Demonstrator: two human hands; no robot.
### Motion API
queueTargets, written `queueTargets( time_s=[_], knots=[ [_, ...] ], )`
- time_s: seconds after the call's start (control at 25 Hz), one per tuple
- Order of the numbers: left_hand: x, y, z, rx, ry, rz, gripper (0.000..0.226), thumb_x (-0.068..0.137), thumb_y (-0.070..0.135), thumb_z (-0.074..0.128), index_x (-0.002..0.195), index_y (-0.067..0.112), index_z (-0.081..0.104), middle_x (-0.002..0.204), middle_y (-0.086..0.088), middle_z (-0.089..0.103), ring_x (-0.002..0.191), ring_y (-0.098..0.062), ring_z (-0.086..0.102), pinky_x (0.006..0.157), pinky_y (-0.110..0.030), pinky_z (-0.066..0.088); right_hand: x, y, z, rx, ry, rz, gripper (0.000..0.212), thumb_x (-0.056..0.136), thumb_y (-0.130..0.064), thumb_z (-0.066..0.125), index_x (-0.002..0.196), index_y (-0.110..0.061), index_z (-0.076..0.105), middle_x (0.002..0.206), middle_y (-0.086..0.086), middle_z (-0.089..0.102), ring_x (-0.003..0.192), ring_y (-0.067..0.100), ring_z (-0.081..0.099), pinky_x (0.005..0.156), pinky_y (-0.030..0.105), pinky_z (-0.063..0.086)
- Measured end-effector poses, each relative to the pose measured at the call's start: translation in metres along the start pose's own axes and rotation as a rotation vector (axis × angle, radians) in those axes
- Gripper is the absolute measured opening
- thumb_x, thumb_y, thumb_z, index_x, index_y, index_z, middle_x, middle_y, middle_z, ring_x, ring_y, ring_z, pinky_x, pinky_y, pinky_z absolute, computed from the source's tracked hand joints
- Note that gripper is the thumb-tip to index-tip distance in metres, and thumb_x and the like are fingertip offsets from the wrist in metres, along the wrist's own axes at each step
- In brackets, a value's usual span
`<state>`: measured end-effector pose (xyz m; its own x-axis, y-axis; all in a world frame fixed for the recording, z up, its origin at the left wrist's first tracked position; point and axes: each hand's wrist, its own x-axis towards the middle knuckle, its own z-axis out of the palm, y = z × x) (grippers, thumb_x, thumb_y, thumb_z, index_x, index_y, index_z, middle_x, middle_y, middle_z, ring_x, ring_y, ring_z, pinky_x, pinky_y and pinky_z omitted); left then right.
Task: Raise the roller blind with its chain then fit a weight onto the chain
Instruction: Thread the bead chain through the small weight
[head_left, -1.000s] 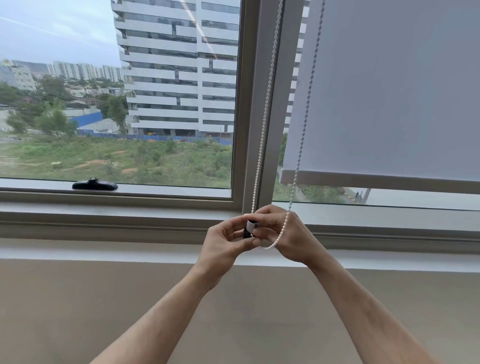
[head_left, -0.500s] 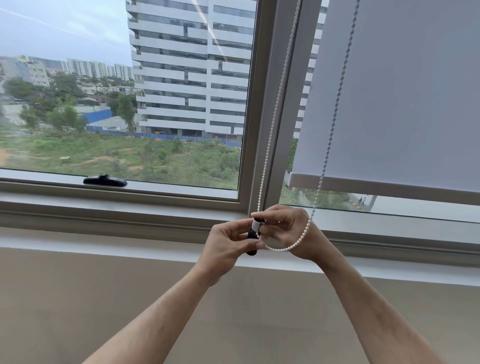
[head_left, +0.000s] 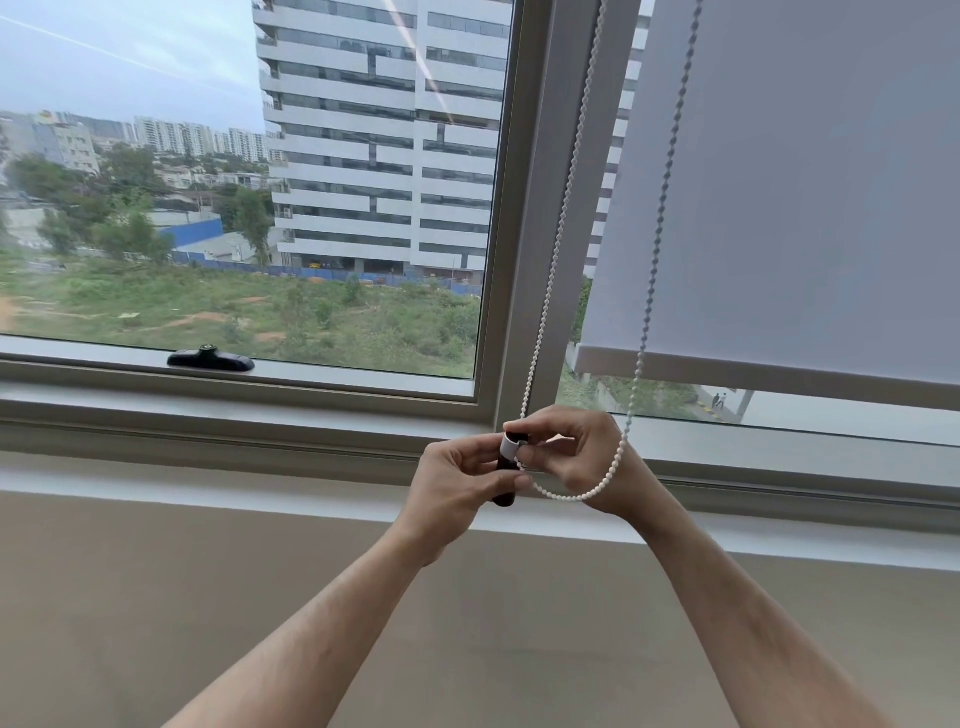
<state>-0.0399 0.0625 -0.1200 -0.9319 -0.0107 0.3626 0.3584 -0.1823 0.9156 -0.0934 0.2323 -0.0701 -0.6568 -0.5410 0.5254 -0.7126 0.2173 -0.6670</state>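
A grey roller blind (head_left: 810, 197) covers the right window pane, and its bottom bar (head_left: 779, 371) hangs a little above the sill. The white bead chain (head_left: 563, 197) runs down in two strands and loops under my hands. My left hand (head_left: 457, 480) grips a small dark cylinder, the weight (head_left: 506, 475), which has a white band at its top. My right hand (head_left: 576, 452) pinches the white top of the weight where the chain meets it. The chain loop curves round the back of my right hand.
A black window handle (head_left: 210, 359) lies on the left pane's lower frame. The grey vertical mullion (head_left: 540, 208) stands just behind the chain. A white sill (head_left: 208, 486) and a beige wall (head_left: 208, 597) lie below the window.
My view has shifted slightly, so the window and blind sit further right in the frame. Both hands stay on the weight and chain, and the chain loop hangs a little lower round my right hand.
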Motion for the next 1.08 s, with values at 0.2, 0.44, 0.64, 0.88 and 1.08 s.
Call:
queueTargets(
  time_s=[0.2,0.44,0.64,0.88,1.08],
  knots=[
    [-0.003,0.001,0.002,-0.001,-0.011,0.006,0.030,0.073,-0.004,0.080,0.100,0.010,0.077,0.073,-0.003,0.071,0.057,-0.018,0.056,0.061,-0.027,0.052,-0.003,-0.002,0.000,-0.044,0.005,-0.050,0.020,0.080,-0.004,0.079,0.099,-0.009,0.078,0.095,0.006,0.076,0.088,0.017,0.073,0.082,0.043,0.059],
    [-0.006,0.004,0.002,-0.012,-0.058,-0.011,0.033,0.073,-0.006,0.079,0.104,0.005,0.075,0.072,-0.002,0.071,0.060,-0.020,0.061,0.065,-0.029,0.054,-0.003,-0.004,-0.010,-0.088,-0.052,-0.081,0.026,0.078,-0.002,0.080,0.103,-0.006,0.077,0.100,0.007,0.075,0.091,0.010,0.072,0.084,0.024,0.058],
    [-0.008,0.008,0.005,0.023,-0.065,-0.005,0.029,0.074,-0.001,0.079,0.100,0.011,0.077,0.072,-0.001,0.070,0.060,-0.022,0.056,0.064,-0.029,0.052,-0.006,-0.007,-0.014,-0.103,-0.059,-0.088,0.025,0.078,-0.002,0.080,0.103,-0.004,0.077,0.100,0.008,0.075,0.090,0.009,0.071,0.082,0.017,0.055],
    [-0.008,0.013,0.012,0.097,0.014,-0.034,0.038,0.072,-0.001,0.083,0.105,0.016,0.074,0.076,-0.010,0.074,0.061,-0.022,0.062,0.066,-0.030,0.054,-0.007,-0.009,-0.017,-0.176,-0.013,-0.137,0.022,0.078,0.002,0.078,0.100,-0.002,0.077,0.097,0.008,0.076,0.088,0.008,0.069,0.081,0.015,0.054],
    [-0.010,0.015,0.019,0.238,0.117,-0.094,0.043,0.066,0.016,0.087,0.098,0.028,0.059,0.077,-0.011,0.079,0.063,-0.020,0.069,0.068,-0.030,0.054,-0.008,-0.009,-0.022,-0.208,-0.033,-0.153,0.024,0.078,0.005,0.078,0.101,-0.001,0.077,0.098,0.010,0.075,0.085,0.011,0.070,0.080,0.012,0.052]
  ],
)
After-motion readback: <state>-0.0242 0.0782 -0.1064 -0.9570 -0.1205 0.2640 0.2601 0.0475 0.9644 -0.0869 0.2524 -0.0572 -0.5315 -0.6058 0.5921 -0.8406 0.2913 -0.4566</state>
